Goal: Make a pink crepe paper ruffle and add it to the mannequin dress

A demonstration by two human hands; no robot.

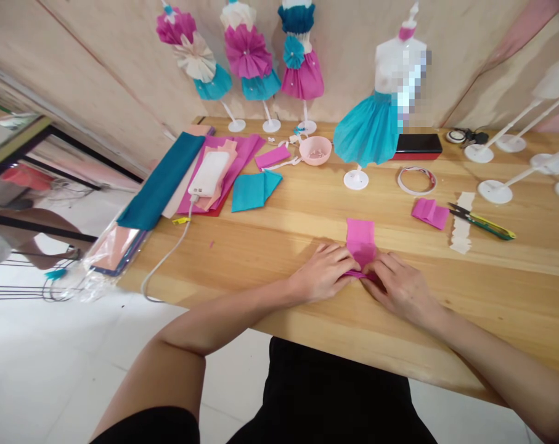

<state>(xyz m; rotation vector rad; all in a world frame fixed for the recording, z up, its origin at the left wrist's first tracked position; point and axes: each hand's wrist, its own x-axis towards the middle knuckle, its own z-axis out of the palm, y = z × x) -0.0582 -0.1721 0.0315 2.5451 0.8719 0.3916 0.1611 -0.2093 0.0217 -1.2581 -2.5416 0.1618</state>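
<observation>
Grip: left hand point(323, 272), right hand point(402, 290) on pink crepe point(361, 243), snips point(480, 222) beyond.

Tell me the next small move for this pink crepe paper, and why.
Probably fold the next pleat away from you. The left hand and right hand pinch the gathered near end of the pink crepe paper, while its far part still lies flat. The folded pink piece nearby suggests similar folds.
</observation>
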